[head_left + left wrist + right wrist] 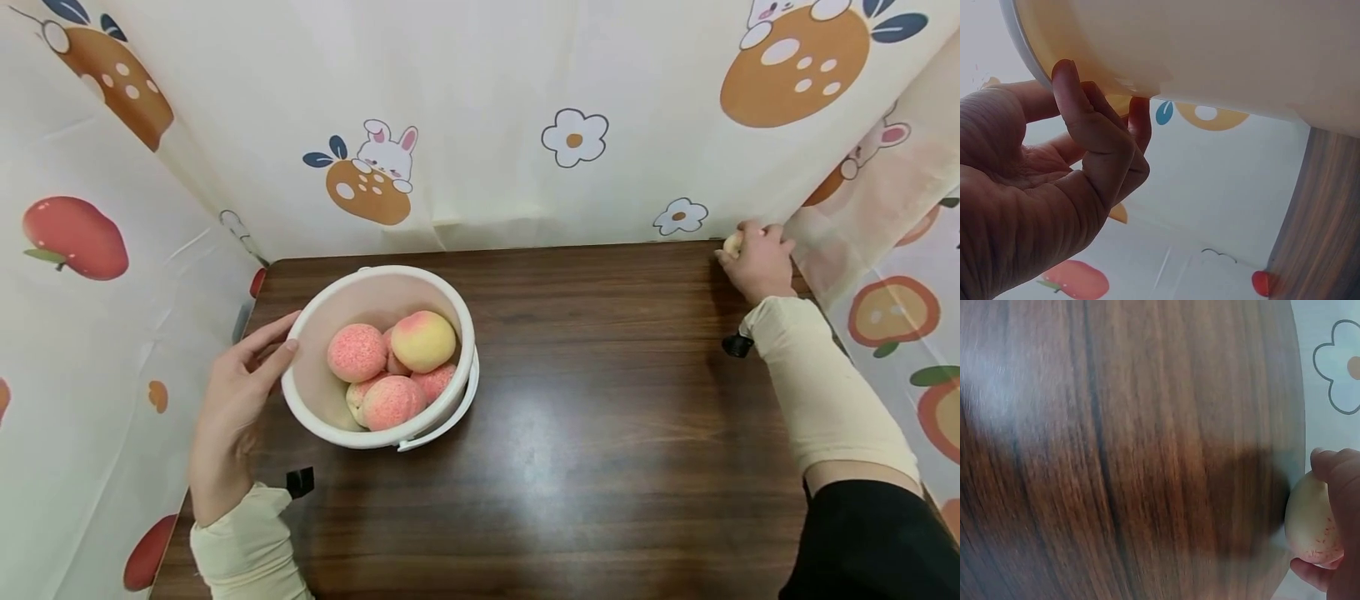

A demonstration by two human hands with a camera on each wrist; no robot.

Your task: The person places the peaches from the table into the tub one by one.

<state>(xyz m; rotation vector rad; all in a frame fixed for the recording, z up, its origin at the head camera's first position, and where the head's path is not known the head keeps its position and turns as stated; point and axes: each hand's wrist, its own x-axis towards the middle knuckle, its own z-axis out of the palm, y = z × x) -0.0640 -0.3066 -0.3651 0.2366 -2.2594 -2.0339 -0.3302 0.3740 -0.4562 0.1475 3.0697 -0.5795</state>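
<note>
A white bucket point(312, 375) stands at the left of the table, with several pink and yellow peaches point(423, 341) piled inside. My left hand point(238, 383) holds the bucket's left rim, thumb on the rim and fingers against the outer wall. From below, the left wrist view shows those fingertips on the bucket's outside. Far off at the back right corner, my right hand point(759, 265) grips a pale peach point(1310, 515) with reddish specks, its fingers curled around it. Most of that peach is hidden behind the hand in the head view.
The dark wooden table point(600, 400) stretches between the two hands. White printed curtains point(487, 83) enclose it at the back and both sides. The bucket's white handle point(453, 417) hangs down along its right side.
</note>
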